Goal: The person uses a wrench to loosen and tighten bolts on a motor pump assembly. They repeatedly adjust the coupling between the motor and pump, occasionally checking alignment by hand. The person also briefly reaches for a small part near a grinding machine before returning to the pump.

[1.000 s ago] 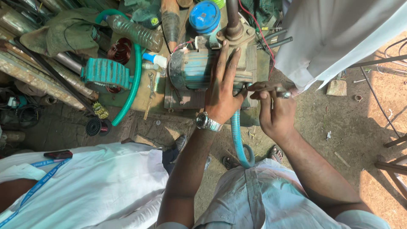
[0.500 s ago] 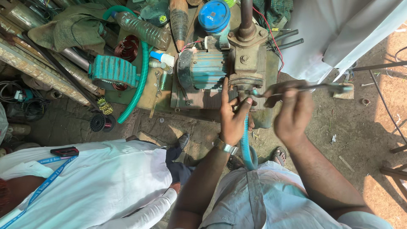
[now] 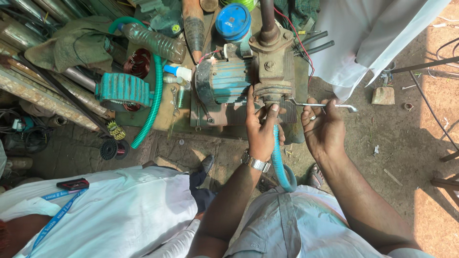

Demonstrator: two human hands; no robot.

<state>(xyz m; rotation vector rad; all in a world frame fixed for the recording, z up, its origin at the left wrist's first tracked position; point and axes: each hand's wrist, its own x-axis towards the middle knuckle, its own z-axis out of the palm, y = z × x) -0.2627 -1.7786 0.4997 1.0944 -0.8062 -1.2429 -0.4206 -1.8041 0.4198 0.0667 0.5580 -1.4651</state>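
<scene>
Left hand [image 3: 260,129] presses fingers on the rusty pump [image 3: 270,67] beside the teal motor [image 3: 224,79], not gripping. Right hand [image 3: 322,126] is closed on a metal spanner [image 3: 330,105], held just right of the pump, off any bolt. Pump looks assembled; green hose [image 3: 279,162] hangs below.

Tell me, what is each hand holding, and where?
The right hand grips a thin metal tool near its middle. The left hand holds nothing, only touching the pump.
</scene>
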